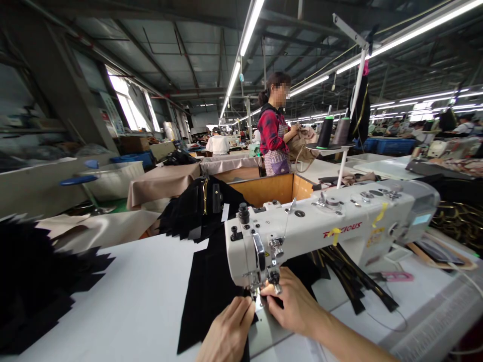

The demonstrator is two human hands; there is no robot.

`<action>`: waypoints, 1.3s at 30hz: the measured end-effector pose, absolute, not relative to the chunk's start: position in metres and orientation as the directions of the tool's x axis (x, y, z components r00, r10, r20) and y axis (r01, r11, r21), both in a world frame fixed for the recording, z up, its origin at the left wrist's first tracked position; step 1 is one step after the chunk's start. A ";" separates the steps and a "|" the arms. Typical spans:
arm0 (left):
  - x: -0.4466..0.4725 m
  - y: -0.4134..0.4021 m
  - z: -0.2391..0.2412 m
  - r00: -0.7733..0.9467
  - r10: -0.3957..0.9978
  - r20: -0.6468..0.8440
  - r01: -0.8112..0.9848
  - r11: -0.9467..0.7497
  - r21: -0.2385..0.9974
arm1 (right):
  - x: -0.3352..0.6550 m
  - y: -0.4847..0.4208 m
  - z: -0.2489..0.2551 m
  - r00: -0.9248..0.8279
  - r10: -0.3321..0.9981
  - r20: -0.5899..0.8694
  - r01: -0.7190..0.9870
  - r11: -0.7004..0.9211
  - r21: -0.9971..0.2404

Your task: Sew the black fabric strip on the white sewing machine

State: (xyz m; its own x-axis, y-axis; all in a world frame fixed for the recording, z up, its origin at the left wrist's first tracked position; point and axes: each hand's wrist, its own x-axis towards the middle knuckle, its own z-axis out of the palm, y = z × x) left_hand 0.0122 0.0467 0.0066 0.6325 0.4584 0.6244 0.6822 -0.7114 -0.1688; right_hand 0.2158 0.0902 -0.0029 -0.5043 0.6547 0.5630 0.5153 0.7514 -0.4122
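The left hand lay flat on the black fabric strip, fingers pressed together, their tips at the presser foot of the white sewing machine. The right hand reached in from the other side of the needle, thumb and forefinger brought close at the foot; it appeared to pinch the fabric's edge there, though the grip itself was hidden behind the machine head. The strip ran from under the foot back across the white worktable toward a heap of black cut pieces behind the machine. More black pieces lay stacked at the table's left edge, well apart from the hands. Under the machine arm, a bundle of black straps fanned out, and pink-handled snips lay just beside them. Two thread cones stood on a stand behind the machine. Beyond an open wooden bin, a person in a red plaid shirt stood holding tan material.
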 end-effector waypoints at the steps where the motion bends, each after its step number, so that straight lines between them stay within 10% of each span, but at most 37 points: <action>1: 0.012 0.047 0.006 0.627 0.456 0.631 0.686 -0.707 -0.170 | 0.216 0.091 -0.003 -0.506 0.655 0.561 0.516 0.751 -0.411; 39: 0.002 0.051 -0.018 0.578 0.512 0.636 0.682 -0.730 -0.033 | 0.219 0.092 0.006 -0.426 0.703 0.569 0.568 0.698 -0.436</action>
State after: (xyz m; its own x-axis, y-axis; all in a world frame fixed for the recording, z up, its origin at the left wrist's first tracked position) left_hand 0.0017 0.0511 -0.0176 0.5782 0.5116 0.6356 0.6824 -0.7302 -0.0330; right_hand 0.2190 0.0915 0.0062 -0.4264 0.7032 0.5689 0.5683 0.6976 -0.4363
